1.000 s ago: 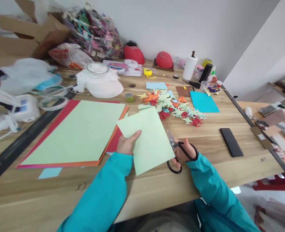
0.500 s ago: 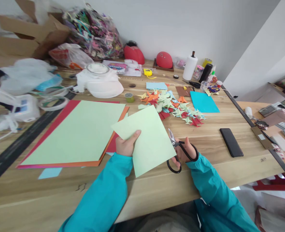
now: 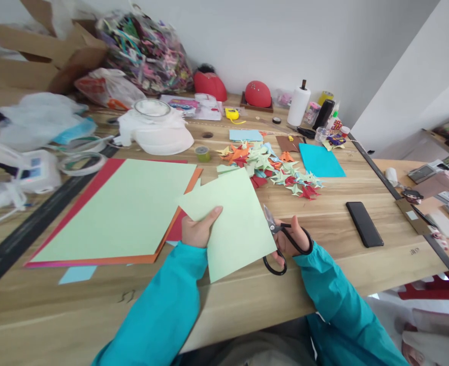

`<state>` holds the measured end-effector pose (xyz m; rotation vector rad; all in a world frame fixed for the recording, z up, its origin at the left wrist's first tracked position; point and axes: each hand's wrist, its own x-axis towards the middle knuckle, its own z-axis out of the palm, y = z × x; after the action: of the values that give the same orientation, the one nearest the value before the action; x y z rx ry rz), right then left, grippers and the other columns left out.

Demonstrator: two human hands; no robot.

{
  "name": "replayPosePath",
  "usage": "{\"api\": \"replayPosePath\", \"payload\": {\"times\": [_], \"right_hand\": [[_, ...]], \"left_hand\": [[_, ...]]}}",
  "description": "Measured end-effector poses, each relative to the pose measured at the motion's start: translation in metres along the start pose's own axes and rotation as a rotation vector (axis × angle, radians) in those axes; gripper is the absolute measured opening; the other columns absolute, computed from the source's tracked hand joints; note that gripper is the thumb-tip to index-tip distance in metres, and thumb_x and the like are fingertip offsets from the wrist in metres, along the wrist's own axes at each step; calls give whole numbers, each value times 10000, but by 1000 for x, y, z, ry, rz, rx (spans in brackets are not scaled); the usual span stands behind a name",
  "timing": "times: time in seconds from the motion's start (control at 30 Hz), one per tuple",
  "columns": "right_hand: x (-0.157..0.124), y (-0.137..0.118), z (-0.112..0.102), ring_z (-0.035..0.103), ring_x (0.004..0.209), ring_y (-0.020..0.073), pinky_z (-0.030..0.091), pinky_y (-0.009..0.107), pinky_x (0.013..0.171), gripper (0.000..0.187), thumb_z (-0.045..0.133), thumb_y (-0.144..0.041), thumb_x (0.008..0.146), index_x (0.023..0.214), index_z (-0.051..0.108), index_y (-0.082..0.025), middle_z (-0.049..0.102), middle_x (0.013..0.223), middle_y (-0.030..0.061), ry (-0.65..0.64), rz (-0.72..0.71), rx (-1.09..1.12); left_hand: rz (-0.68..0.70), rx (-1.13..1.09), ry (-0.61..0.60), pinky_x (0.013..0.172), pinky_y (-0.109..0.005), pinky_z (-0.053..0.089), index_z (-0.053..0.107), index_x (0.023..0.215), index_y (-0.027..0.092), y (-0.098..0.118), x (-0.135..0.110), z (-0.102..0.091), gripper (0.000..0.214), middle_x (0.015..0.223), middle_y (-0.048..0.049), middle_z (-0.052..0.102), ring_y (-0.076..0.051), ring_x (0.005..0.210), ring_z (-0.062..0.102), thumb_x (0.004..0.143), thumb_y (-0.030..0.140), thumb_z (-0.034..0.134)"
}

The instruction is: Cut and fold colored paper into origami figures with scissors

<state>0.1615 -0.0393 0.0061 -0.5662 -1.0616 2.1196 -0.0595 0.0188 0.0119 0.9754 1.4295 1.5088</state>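
Head: hands (image 3: 196,233) (image 3: 289,245) pinching sheet (image 3: 239,229) (left), gripping scissors (image 3: 272,228) (right).

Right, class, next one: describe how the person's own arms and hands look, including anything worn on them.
The left sleeve and right sleeve are long, loose, wrinkled and plain teal, with no visible markings, reaching down to the hands. The left hand and right hand are ungloved; no ring shows, though both are partly hidden.

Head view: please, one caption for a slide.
Left hand holds a pale green paper sheet; right hand holds black-handled metal scissors beside it.
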Motion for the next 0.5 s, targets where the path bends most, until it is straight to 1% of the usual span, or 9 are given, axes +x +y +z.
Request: {"api": "replayPosePath", "payload": {"times": [0.1,0.23,0.33,0.4,0.5], "right_hand": [[2,0,2,513,339,157,371,236,304,997,-92,-811,713,1318,325,-138,625,597,42,60,-9,18],[4,2,4,546,382,178,418,265,314,996,-86,-819,709,1383,265,-175,620,596,28,141,-50,44],[4,3,5,553,403,181,429,270,321,980,-72,-817,719,1399,255,-191,618,594,23,194,-58,61],[4,2,5,552,403,181,424,267,325,967,-55,-816,726,1396,267,-197,618,591,20,194,-57,69],[3,0,4,524,365,166,400,250,324,963,-68,-808,729,1376,294,-194,618,574,17,136,10,60]], "left_hand": [[25,-12,12,945,-409,502,689,872,110,0,0,1,400,998,-117,714,-295,1030,632,552,333,778],[40,-5,39,943,-400,502,685,895,96,1,0,2,420,1018,-126,707,-293,1032,631,558,330,776],[35,-12,42,941,-401,505,682,890,102,3,-1,3,407,1014,-123,708,-291,1014,640,565,329,776],[14,-12,40,944,-402,503,681,890,113,4,-1,2,396,1004,-114,711,-290,1022,638,568,324,776],[-36,-12,15,947,-410,502,685,877,123,5,0,0,381,975,-107,719,-296,1032,632,561,314,779]]}}
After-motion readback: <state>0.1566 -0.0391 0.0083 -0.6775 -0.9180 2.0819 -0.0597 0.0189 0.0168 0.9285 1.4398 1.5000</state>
